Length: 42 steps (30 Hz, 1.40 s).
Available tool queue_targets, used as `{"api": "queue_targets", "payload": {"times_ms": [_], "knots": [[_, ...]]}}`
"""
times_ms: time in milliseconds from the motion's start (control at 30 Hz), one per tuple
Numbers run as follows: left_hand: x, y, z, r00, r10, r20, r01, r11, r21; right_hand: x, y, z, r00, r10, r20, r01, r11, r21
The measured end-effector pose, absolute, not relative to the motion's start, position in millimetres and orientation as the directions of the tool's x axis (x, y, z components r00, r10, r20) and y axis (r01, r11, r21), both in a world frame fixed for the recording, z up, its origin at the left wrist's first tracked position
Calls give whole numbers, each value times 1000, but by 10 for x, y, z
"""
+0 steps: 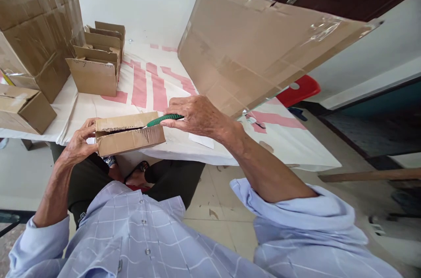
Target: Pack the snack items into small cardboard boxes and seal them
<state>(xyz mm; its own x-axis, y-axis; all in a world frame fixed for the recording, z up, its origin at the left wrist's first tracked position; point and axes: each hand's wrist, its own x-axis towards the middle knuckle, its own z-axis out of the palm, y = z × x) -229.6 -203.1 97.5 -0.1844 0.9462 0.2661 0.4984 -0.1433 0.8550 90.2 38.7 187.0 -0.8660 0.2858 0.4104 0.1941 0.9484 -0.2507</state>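
Note:
My left hand [80, 143] grips the left end of a small cardboard box [131, 143], fingers on the far side and thumb on the near side. The box is held at the front edge of the table, with a long dark gap between its top flaps. My right hand [194, 115] is closed around a knife with a ribbed green handle [169, 117]. Its pale tip touches the right end of the gap; how much of the blade is inside cannot be seen.
Several opened small boxes [94, 76] stand in a row at the back left of the cloth-covered table [312, 151]. Another small box [28, 109] and a large taped carton [39, 28] are further left. A big cardboard sheet [243, 45] leans behind my right hand, near a red stool [301, 89].

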Motion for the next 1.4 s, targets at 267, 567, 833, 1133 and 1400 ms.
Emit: {"api": "queue_targets", "payload": {"times_ms": [267, 567, 833, 1133, 1400], "knots": [[-2289, -2029, 993, -174, 949, 263, 500, -145, 854, 882, 443, 1794, -867, 280, 412, 205, 954, -217], [-2323, -2025, 909, -176, 950, 259, 517, -135, 845, 1449, 790, 1720, -754, 403, 519, 371, 913, -170], [-2309, -2011, 996, -160, 953, 258, 546, -133, 828, 1009, 730, 416, -415, 893, 176, 792, 450, -413], [-2417, -1873, 950, -193, 954, 230, 541, -92, 836, 738, 355, 687, -553, 644, 529, 173, 710, -683], [-2396, -1765, 954, -266, 940, 213, 586, -18, 810, 884, -474, 838, -721, 201, 663, 92, 976, -196]]}}
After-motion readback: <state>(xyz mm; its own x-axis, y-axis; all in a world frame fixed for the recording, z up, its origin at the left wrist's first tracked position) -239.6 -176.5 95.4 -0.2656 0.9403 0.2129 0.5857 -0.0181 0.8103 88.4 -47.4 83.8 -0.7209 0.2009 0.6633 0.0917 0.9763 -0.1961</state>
